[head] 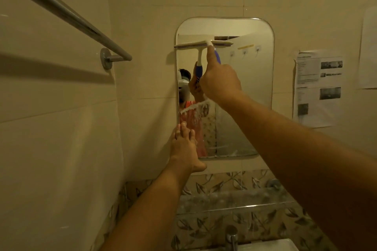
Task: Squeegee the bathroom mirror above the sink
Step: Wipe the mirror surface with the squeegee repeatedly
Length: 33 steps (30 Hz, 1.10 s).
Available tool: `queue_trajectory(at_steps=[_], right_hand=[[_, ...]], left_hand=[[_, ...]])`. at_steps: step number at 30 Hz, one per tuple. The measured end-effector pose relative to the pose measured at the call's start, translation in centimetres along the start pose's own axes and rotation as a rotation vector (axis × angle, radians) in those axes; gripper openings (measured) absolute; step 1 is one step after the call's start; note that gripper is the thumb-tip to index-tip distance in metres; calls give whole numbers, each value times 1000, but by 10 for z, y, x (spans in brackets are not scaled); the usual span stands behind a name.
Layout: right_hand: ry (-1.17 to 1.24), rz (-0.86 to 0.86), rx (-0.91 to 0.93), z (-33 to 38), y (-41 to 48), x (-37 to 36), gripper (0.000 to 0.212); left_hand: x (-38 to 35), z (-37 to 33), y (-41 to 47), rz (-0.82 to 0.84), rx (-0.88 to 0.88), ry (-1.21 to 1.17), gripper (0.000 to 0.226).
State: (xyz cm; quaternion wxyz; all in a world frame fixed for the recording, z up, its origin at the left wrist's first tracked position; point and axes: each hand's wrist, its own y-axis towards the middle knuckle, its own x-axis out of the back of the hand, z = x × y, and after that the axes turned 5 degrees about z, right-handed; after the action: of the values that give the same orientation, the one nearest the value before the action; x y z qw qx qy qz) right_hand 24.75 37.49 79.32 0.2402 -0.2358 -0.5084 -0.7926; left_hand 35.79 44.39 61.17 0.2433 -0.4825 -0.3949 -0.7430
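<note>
A rounded rectangular mirror (248,96) hangs on the tiled wall. My right hand (220,79) grips the blue handle of a white squeegee (202,44), index finger stretched up the handle. Its blade lies level across the upper left of the glass, overlapping the left edge. A streak of white foam (193,107) crosses the mirror lower down, and a foam line runs along the bottom edge. My left hand (184,144) presses flat, fingers straight, on the mirror's lower left edge.
A chrome towel bar (67,14) juts from the left wall at head height. Printed paper sheets (318,87) are stuck right of the mirror. Below are a glass shelf (234,201), a chrome tap (231,236) and the white sink corner (271,245).
</note>
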Motion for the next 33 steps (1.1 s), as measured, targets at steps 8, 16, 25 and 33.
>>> queue_trajectory(at_steps=[8,16,25,33], right_hand=[[-41,55,-3,-33,-79,-57,81],[-27,116,-61,-49,-115,-84,87],[16,160,-59,-71,-142,-90,81],[169,-34,12,-59,-66,4,61]], left_hand=[[4,2,-1,-74,-57,52,123],[-1,-2,5,-37,-50,150,117],[6,-5,-4,24,13,-28,131],[18,-9,-10,-27,-56,84,116]])
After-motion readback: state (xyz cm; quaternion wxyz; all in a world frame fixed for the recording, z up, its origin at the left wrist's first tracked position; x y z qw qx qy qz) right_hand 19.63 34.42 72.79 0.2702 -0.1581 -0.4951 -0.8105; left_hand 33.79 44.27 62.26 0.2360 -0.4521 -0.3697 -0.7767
